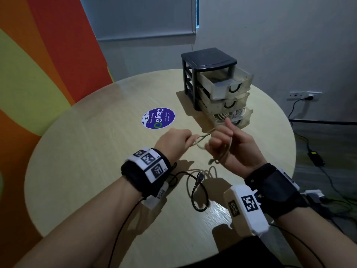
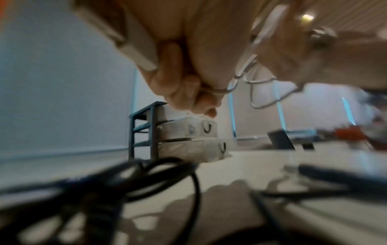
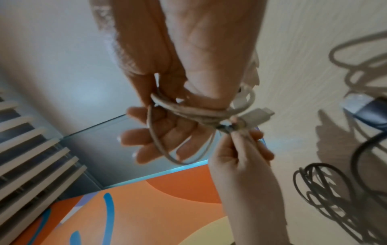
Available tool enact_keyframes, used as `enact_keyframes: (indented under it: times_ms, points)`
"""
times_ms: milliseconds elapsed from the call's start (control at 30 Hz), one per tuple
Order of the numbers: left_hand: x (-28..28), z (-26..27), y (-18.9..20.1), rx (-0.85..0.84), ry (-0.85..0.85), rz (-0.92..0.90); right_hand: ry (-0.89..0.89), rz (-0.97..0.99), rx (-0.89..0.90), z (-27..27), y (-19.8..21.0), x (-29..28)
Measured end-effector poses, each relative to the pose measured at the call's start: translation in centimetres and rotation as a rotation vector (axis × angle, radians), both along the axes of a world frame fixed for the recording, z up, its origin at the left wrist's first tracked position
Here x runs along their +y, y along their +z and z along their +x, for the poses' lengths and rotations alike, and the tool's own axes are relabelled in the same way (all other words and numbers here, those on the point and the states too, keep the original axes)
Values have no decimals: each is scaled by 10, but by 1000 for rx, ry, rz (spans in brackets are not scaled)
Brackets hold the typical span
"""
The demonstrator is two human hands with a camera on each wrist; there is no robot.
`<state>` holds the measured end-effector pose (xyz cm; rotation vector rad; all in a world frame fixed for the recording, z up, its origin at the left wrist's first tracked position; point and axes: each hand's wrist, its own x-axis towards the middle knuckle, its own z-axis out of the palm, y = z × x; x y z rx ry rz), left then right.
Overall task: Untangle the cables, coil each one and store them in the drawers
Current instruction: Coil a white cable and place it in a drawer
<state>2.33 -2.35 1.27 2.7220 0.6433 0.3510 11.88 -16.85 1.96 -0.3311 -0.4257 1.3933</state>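
- Head view: both hands worked a pale cable (image 1: 201,141) above the middle of the table (image 1: 92,151), near the drawer unit (image 1: 214,78) at the far right. The left hand (image 1: 173,140) was curled, pinching one strand; the right hand (image 1: 229,144) had the coil looped about its fingers. To do the step well, I judge the left hand should feed the free end round the bundle with steady tension, so the loops neither slip off nor tighten into a knot. A black cable (image 1: 199,190) lay loose on the near table, not yet coiled; the bottom drawer (image 1: 245,117) already held a white coil
- Left wrist view: blurred; the left hand (image 2: 188,86) was closed on a thin grey strand, black cable (image 2: 146,179) lying below
- Right wrist view: the pale cable (image 3: 188,112) looked thin, limp and slightly grubby, wound in several loops over the part-spread right fingers (image 3: 150,132), its white plug (image 3: 259,114) jutting right; the left hand (image 3: 240,149) pinched the crossing
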Motion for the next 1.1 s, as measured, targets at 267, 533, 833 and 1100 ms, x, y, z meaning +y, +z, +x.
enact_keyframes:
  times_ms: [267, 533, 833, 1100]
  points:
    - [-45, -7, 23, 381, -371, 385, -417, -198, -49, 0, 10, 17]
    - [-43, -9, 57, 162, -629, 220, -268, -412, -679, -3, 2, 8]
    - [-30, -14, 69, -150, -406, -546, -207, -397, -968, 0, 18, -1]
    - [-32, -12, 54, -218, -266, -779, -149, -431, -926, 2, 3, 2]
